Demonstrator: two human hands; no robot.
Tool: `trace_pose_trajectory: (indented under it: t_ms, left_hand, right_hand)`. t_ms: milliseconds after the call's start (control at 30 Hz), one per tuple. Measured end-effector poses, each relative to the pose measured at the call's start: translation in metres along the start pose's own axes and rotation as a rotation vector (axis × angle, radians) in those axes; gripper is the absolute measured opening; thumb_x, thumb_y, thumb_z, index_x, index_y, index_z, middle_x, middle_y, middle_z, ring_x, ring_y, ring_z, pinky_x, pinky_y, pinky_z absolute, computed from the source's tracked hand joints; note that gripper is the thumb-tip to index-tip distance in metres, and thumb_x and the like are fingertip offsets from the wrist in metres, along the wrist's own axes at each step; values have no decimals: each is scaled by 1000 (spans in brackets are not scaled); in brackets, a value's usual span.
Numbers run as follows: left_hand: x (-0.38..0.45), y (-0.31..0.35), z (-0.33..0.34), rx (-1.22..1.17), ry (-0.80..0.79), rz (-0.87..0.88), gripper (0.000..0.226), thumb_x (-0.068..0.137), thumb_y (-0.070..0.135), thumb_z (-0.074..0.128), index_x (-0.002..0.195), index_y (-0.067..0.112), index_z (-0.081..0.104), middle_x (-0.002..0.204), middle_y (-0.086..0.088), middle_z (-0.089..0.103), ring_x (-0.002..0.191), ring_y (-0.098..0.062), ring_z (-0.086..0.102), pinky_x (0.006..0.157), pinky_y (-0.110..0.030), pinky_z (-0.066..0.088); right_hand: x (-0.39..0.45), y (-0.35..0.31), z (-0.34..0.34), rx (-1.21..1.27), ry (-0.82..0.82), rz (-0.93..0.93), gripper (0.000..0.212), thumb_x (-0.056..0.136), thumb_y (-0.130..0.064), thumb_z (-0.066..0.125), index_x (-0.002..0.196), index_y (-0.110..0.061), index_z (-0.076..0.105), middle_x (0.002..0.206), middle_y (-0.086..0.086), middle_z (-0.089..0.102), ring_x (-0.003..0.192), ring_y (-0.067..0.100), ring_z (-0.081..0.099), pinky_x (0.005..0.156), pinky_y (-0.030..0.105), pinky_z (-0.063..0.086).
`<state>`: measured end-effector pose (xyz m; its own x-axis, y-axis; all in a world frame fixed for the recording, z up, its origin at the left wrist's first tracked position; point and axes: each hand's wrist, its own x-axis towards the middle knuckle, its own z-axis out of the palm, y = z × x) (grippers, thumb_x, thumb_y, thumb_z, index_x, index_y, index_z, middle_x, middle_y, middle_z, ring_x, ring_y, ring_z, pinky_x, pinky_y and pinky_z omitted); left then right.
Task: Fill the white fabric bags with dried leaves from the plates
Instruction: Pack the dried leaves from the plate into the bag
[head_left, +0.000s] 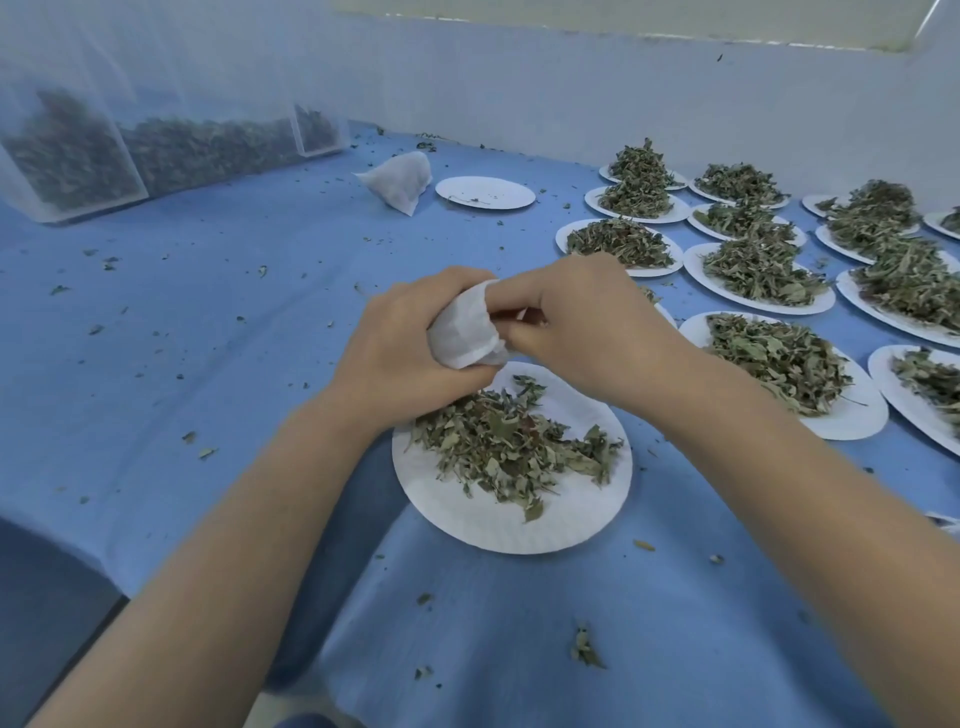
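Above the near paper plate (511, 525), I have the white fabric bag (464, 332) clenched in my left hand (402, 345), while my right hand (576, 325) pinches at its mouth. To do this step well, I would hold the mouth wide over the dried leaves (511, 447), feed small pinches, and keep spill on the plate, not the blue bench (218, 322). One filled bag (400, 179) lies far off.

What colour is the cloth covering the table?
Blue: the cloth shows plainly in the head view, dotted with leaf crumbs.
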<state>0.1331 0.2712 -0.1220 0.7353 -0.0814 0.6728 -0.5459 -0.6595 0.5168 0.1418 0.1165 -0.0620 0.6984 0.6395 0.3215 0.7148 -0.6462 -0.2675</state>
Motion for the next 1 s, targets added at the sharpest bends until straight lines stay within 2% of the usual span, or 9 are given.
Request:
trace_pose_trajectory:
  t_ms: [133,233,300,433,533,633,733,833,1000]
  left_hand:
    - [-1,5,2,-52,-49,43,39,64,38,69,101,30,61,88,17,63,78,-1,58,68,-14,44]
    - [-1,5,0,-54,-56,67,42,61,35,70,101,31,58,83,20,62,78,3,58,69,-9,42]
    - [-1,3,-2,-13,-46,70,47,58,29,76,102,27,59,84,14,64,77,-3,59,67,-13,44]
    - [1,-4,-9,114,-17,36,47,58,20,72,104,13,62,76,9,62,71,-10,55,60,-16,39]
    - [0,-11,-15,155,10,-14,47,59,19,69,105,14,62,76,10,60,69,-10,52,61,-19,40]
    - [-2,-17,-22,159,59,-100,43,60,21,67,103,19,62,73,15,56,67,-3,48,61,-6,36]
    - [-2,-20,-25,92,73,-182,39,61,22,64,98,31,59,72,20,56,66,9,49,60,-2,33]
    - [-3,-18,-23,57,47,-190,37,61,20,63,94,35,56,72,20,57,67,10,49,61,-3,35]
    - [-4,-16,-22,24,35,-211,38,61,19,63,94,37,56,74,21,58,68,10,51,63,-2,35]
  right_hand:
    - [3,-9,-1,-137,-220,-2,30,84,-4,51,63,-25,45,57,-5,41,57,18,39,53,17,31]
    - [6,-7,-5,-151,-384,-13,17,89,-9,48,78,-22,43,64,-12,38,63,15,41,55,28,29]
    - [6,-5,-9,-73,-383,-13,10,89,-12,49,88,-22,49,67,-13,44,61,9,42,58,22,33]
    - [3,-3,-10,66,-102,-30,21,84,-16,60,100,-22,71,78,-7,70,65,12,56,65,18,41]
    - [-6,0,-8,258,156,16,12,84,-24,67,93,-26,75,77,-22,68,66,-6,57,71,7,41]
    - [-17,3,-5,248,260,67,8,87,-29,63,90,-27,71,79,-17,65,73,-5,56,71,5,40]
    - [-26,-4,-1,108,9,146,24,79,-52,58,89,-32,66,74,-16,62,70,1,55,68,12,42]
    - [-28,-18,12,-109,-277,110,52,72,-70,54,110,-35,62,86,-12,59,82,10,52,79,30,47]
    - [-23,-22,28,-245,-296,41,37,85,-51,53,112,-28,61,86,-4,51,83,17,44,79,32,47]
